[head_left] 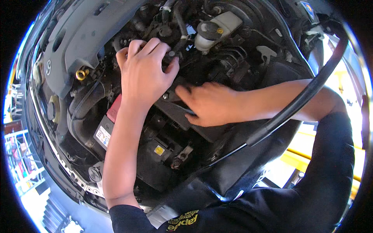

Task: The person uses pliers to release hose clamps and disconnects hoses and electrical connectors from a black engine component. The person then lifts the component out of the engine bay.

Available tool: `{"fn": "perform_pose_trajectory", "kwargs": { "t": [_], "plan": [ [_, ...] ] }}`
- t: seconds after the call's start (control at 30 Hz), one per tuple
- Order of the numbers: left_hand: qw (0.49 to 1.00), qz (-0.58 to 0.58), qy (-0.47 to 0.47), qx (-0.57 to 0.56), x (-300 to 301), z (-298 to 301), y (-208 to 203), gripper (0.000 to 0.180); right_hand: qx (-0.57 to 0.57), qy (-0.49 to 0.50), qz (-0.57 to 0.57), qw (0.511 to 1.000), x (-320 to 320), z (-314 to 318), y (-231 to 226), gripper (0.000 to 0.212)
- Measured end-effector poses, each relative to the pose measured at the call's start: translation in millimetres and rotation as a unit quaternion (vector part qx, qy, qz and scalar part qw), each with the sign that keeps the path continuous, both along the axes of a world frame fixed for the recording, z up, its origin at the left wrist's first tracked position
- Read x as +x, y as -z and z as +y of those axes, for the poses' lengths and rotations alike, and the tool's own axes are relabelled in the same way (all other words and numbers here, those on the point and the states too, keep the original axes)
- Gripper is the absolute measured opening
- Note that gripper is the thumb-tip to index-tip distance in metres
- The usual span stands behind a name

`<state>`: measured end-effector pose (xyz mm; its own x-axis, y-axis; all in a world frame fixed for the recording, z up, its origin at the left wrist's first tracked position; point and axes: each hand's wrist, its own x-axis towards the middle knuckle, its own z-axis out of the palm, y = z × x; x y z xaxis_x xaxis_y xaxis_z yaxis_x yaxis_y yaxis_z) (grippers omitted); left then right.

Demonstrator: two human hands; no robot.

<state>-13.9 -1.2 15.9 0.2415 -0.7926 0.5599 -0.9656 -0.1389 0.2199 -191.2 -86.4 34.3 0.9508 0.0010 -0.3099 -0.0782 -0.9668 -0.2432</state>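
Observation:
Both my hands reach into a car's engine bay. My left hand [145, 73] curls its fingers down among dark hoses and fittings at the top middle; what the fingertips grip is hidden. Lower and to the right, my right hand [210, 103] bends its fingers at a black plastic housing [175, 114], its index finger near a small bolt [165, 96]. A thin, shiny edge shows between that hand's thumb and fingers, too small to name. Below the hands lies a dark battery area with a yellow label [159, 150]. A red cover [114, 108] is partly behind my left forearm.
A black gas strut [299, 99] slants across the right side, in front of my right forearm. The grey engine cover [77, 42] fills the upper left. A pale fluid reservoir [221, 29] with a black cap stands at the top. A yellow-ringed part [81, 74] sits beside the engine cover.

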Motion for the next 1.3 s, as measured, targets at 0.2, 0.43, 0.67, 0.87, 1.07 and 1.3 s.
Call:
{"fn": "perform_pose_trajectory", "kwargs": {
  "t": [0.2,0.43,0.67,0.87,1.07,1.3],
  "plan": [
    [0.997,-0.068,-0.038,-0.002,-13.2,-8.9,-0.5,0.021,0.012,-0.041,-0.067,0.997,-6.0,3.2,7.9,0.046],
    [0.997,-0.073,-0.028,-0.009,-13.4,-12.9,8.8,0.026,-0.065,-0.139,-0.050,0.987,8.1,-3.0,-19.6,0.025],
    [0.996,-0.067,-0.027,-0.043,-12.6,-15.7,17.9,0.027,-0.212,-0.197,-0.302,0.908,65.8,-105.3,-64.3,0.022],
    [0.997,-0.062,-0.008,-0.053,-6.4,-15.0,22.8,0.026,-0.178,-0.231,-0.301,0.908,72.9,-127.0,-25.6,0.023],
    [0.995,-0.062,0.001,-0.073,-3.4,-16.2,24.2,0.022,-0.147,-0.120,-0.253,0.949,70.9,-135.6,-39.2,0.026],
    [0.996,-0.062,-0.002,-0.063,-7.7,-12.9,17.6,0.021,-0.055,-0.115,-0.245,0.961,57.9,-130.8,-38.7,0.022]
  ]
}}
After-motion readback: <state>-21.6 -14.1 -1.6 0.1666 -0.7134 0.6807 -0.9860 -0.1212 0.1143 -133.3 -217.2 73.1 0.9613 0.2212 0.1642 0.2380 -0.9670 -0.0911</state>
